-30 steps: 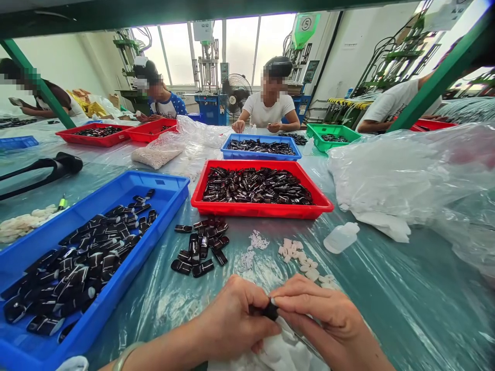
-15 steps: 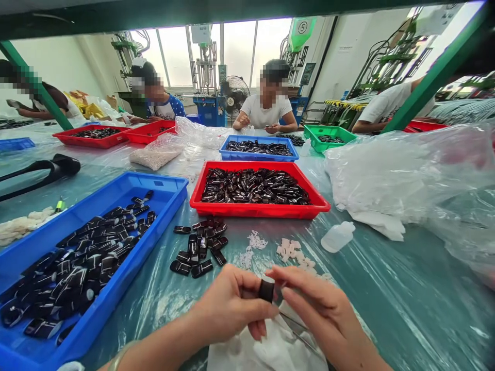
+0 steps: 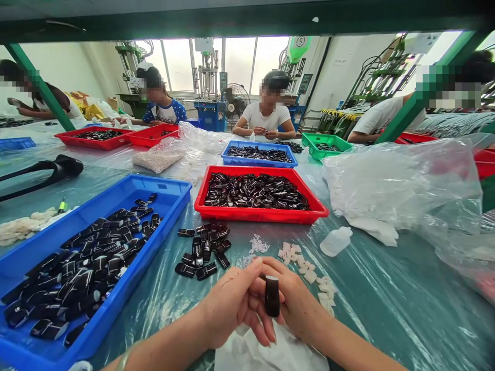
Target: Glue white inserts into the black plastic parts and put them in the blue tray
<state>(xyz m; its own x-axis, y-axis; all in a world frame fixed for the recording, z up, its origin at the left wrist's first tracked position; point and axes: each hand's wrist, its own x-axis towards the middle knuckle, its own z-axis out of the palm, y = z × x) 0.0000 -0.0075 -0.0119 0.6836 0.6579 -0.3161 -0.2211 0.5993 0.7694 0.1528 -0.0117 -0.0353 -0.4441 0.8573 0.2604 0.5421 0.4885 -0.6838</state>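
A glossy black plastic piece with a pale end stands upright between my hands, above a white cloth. My left hand reaches it from the left, its thumb raised and its other fingers curled below. My right hand closes round it from the right, fingers bent behind it. The two hands touch, and some fingertips are hidden. Just beyond lie a loose pile of similar black pieces, small white bits, cream-coloured pads and a translucent bottle.
A blue tray of black pieces stands to the left, a full red tray ahead. Behind it are a smaller blue tray and a green tray. Plastic bags lie right. Several people sit across the table; a green beam crosses overhead.
My right hand has closed in against my left, round the black piece, which now shows its long glossy face. The thin metal rods seen under my right hand are now mostly hidden.
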